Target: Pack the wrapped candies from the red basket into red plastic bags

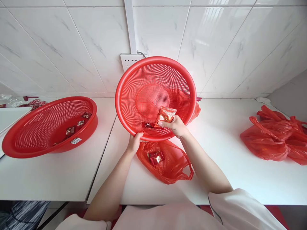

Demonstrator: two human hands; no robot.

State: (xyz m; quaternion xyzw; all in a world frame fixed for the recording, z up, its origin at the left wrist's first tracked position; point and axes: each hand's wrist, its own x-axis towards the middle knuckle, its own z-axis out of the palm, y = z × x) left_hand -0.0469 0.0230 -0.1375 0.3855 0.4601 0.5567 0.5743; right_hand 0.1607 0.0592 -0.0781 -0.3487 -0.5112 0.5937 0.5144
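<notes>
My left hand (pixel 134 142) grips the lower rim of a red perforated basket (pixel 144 83), which is tilted up so its inside faces me. My right hand (pixel 176 125) reaches into the basket and pinches a small red-orange snack packet (pixel 166 114). A smaller dark red wrapped sweet (pixel 150 125) lies against the basket's lower wall beside that hand. Just below the basket an open red plastic bag (pixel 171 166) lies on the white table (pixel 240 179) with a red wrapped packet (pixel 155 157) showing through it.
A second red basket (pixel 35 140) sits at the left with a few small wrapped sweets (pixel 76 124) inside. A heap of red plastic bags (pixel 275 137) lies at the right. A wall socket (pixel 128 60) is behind the tilted basket. More wrappers (pixel 35 103) lie far left.
</notes>
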